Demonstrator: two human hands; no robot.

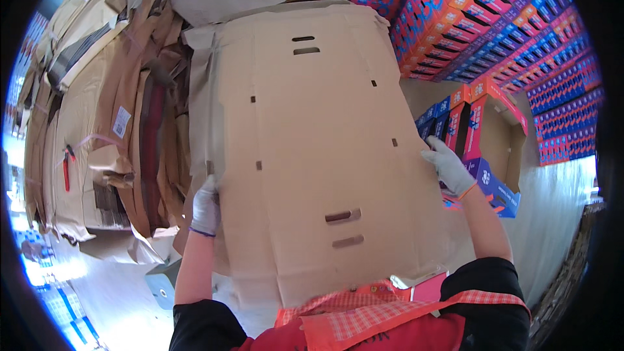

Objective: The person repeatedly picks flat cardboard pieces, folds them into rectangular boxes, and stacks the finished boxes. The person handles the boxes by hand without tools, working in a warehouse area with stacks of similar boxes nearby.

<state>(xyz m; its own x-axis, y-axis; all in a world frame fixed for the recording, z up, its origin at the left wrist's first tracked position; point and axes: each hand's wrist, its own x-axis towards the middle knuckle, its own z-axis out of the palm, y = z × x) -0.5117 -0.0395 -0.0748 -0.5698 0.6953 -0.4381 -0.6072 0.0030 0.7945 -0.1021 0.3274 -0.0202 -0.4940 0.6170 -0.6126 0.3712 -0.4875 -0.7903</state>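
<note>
We're gripping the flat cardboard sheet (pixel 305 149) by both side edges, left hand (pixel 206 206) and right hand (pixel 448 168), fingers clamping it, keeping the sheet spread out.

We find the large flat brown cardboard sheet (pixel 312 149) blocking the middle; leaning brown cardboard stacks (pixel 117 104) crowd our left, an open red-and-blue printed carton (pixel 491 149) our right; pale floor (pixel 559 221) beyond lies open

The flattened cardboard sheet (pixel 312 149) hides both palms, and perhaps more blue-and-red boxes (pixel 455 123) behind it.
</note>
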